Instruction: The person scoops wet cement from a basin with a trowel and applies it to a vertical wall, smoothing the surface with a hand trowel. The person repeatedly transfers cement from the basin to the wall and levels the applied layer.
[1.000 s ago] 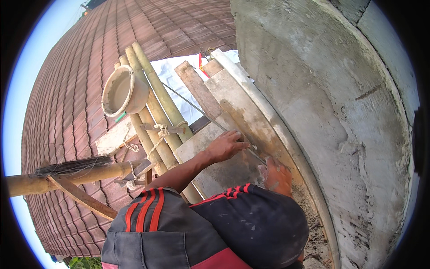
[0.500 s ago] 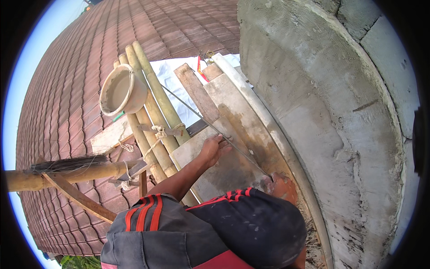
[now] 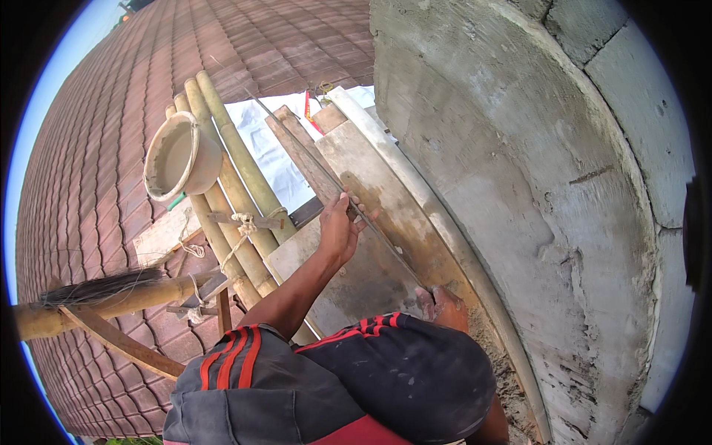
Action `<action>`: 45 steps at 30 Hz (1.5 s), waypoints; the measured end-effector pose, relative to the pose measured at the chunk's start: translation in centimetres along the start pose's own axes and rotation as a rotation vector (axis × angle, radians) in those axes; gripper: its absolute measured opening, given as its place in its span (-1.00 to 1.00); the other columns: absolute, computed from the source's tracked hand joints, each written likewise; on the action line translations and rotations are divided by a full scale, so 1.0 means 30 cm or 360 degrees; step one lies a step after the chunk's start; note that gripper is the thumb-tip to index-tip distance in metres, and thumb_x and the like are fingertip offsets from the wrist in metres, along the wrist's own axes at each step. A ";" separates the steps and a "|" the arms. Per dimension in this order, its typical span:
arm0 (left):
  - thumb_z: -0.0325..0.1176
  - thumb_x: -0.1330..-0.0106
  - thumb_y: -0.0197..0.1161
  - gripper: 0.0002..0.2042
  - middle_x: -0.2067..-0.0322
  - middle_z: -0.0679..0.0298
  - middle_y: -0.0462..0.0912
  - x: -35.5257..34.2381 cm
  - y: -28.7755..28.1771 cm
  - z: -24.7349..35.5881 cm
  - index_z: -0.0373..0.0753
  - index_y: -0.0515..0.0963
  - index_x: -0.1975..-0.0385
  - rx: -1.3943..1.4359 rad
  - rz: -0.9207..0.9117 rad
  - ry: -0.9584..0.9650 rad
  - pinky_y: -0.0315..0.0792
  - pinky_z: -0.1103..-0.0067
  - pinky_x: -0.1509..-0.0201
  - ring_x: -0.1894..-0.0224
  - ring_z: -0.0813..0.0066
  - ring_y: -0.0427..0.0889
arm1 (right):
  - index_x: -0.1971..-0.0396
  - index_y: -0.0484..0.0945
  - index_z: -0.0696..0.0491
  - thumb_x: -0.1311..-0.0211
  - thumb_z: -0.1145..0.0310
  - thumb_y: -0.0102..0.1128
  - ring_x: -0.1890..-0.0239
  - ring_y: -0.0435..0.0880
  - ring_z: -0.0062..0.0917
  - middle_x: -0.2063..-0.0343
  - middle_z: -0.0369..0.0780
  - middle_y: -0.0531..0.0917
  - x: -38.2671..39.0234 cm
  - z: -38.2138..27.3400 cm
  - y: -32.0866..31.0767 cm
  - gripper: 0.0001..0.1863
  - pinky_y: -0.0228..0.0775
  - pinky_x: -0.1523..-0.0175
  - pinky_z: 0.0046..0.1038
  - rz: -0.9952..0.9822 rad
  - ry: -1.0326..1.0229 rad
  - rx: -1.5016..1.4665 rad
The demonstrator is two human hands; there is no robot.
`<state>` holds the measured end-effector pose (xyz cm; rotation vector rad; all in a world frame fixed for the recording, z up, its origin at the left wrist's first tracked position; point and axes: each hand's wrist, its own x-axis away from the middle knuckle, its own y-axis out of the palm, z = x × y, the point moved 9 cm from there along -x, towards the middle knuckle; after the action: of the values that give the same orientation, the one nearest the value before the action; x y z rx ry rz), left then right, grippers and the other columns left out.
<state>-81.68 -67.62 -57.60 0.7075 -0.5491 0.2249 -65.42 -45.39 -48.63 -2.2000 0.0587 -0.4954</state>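
A long thin metal rod [image 3: 302, 142] slants from above the planks down toward my knee. My left hand [image 3: 340, 231] is closed about its middle, with thumb and fingers at the rod. At the rod's near end is my right hand [image 3: 446, 305], its fingers closed on that end; my dark trouser knee hides the wrist and part of the hand. Under the rod lie a stained flat board [image 3: 326, 271] and a brown, wet-looking plank [image 3: 380, 194].
A mortar-smeared bucket [image 3: 208, 167] rests on tied bamboo poles [image 3: 239, 133] at left. Beyond is a tiled roof [image 3: 96, 148]. A curved cement wall [image 3: 504, 148] rises at right, edged by a pale strip [image 3: 437, 200]. Dark bristly strands [image 3: 100, 285] lie on a bamboo pole.
My left hand has risen and its fingers have closed more around the rod. The rod's far end has swung up and over the narrow plank. My right hand stays at the near end.
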 end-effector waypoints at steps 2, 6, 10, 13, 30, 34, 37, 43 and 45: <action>-0.32 -0.67 -0.05 -0.72 0.32 0.36 0.43 -0.107 -0.012 0.035 -0.25 0.37 -0.24 0.0071 0.0136 0.0115 0.52 0.49 0.26 0.38 0.54 0.46 | 0.41 0.54 0.18 -0.47 0.12 0.30 0.35 0.63 0.09 0.48 0.09 0.62 -0.064 -0.050 0.102 -0.59 0.41 0.21 -0.06 0.0107 -0.0128 -0.0084; -0.27 -0.58 0.10 -0.69 0.54 0.26 0.53 -0.474 -0.223 0.274 -0.43 0.61 0.01 -0.0651 0.0626 0.0716 0.45 0.39 0.41 0.52 0.51 0.47 | 0.09 0.67 0.18 -0.50 0.16 0.29 0.27 0.75 -0.17 0.33 -0.01 0.71 -0.162 -0.166 0.314 -0.66 0.55 0.11 -0.23 0.0000 -0.0432 -0.0514; -0.28 -0.49 0.18 -0.67 0.55 0.12 0.63 -0.606 -0.460 0.652 -0.50 0.69 0.11 -0.1352 0.0724 0.0791 0.38 0.37 0.50 0.58 0.43 0.52 | -0.13 0.63 0.17 -0.50 0.10 0.27 0.18 0.78 -0.23 0.13 -0.04 0.76 -0.152 -0.127 0.202 -0.55 0.58 0.02 -0.26 -0.0331 -0.0341 -0.0941; -0.24 -0.45 0.23 -0.65 0.30 -0.09 0.78 -0.564 -0.490 0.769 -0.41 0.72 0.02 -0.1919 0.0845 0.0809 0.56 0.28 0.05 0.21 0.09 0.77 | -0.13 0.63 0.21 -0.52 0.13 0.27 0.21 0.71 -0.51 0.20 -0.17 0.74 -0.134 0.143 0.056 -0.56 0.59 0.04 -0.37 -0.0240 -0.0123 -0.0991; -0.14 -0.47 0.22 -0.68 0.01 0.05 0.78 -0.604 -0.478 0.829 -0.03 0.73 -0.11 -0.3055 0.0480 0.0532 0.56 0.21 -0.19 -0.09 0.03 0.73 | -0.14 0.60 0.24 -0.53 0.22 0.27 0.12 0.68 -0.54 0.09 -0.14 0.72 -0.072 0.266 -0.040 -0.60 0.57 -0.01 -0.47 -0.0299 0.0105 -0.0972; -0.15 -0.50 0.17 -0.68 -0.03 0.07 0.77 -0.603 -0.416 0.844 0.00 0.72 -0.13 -0.3286 0.0429 0.0485 0.57 0.21 -0.19 -0.11 0.04 0.73 | -0.17 0.57 0.24 -0.55 0.24 0.24 0.12 0.69 -0.52 0.06 -0.12 0.72 -0.077 0.308 -0.037 -0.59 0.60 -0.01 -0.45 -0.0289 0.0116 -0.0940; -0.15 -0.51 0.14 -0.69 -0.06 0.10 0.76 -0.603 -0.335 0.887 0.06 0.72 -0.14 -0.3460 0.0422 0.0425 0.59 0.19 -0.19 -0.12 0.04 0.72 | -0.18 0.57 0.24 -0.55 0.23 0.23 0.11 0.70 -0.50 0.05 -0.10 0.72 -0.076 0.324 -0.048 -0.58 0.60 -0.02 -0.43 -0.0245 0.0095 -0.0902; -0.16 -0.53 0.15 -0.69 0.01 0.13 0.78 -0.619 -0.325 0.960 0.17 0.69 -0.18 -0.3664 0.0396 0.0559 0.60 0.17 -0.16 -0.07 0.01 0.74 | -0.19 0.57 0.24 -0.55 0.21 0.23 0.06 0.69 -0.46 0.06 -0.08 0.72 -0.077 0.351 -0.016 -0.57 0.57 -0.09 -0.39 -0.0295 0.0121 -0.0813; -0.17 -0.52 0.15 -0.69 0.01 0.12 0.78 -0.624 -0.346 0.927 0.15 0.70 -0.16 -0.3672 0.0319 0.0603 0.59 0.18 -0.16 -0.06 0.01 0.73 | -0.19 0.57 0.24 -0.55 0.21 0.23 0.05 0.69 -0.47 0.06 -0.09 0.73 -0.065 0.365 -0.020 -0.56 0.56 -0.11 -0.39 -0.0316 0.0158 -0.0787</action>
<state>-104.57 -94.18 -56.17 -1.6040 -0.2119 -0.1720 -63.23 -36.44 -54.88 -2.6779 0.0158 -0.7658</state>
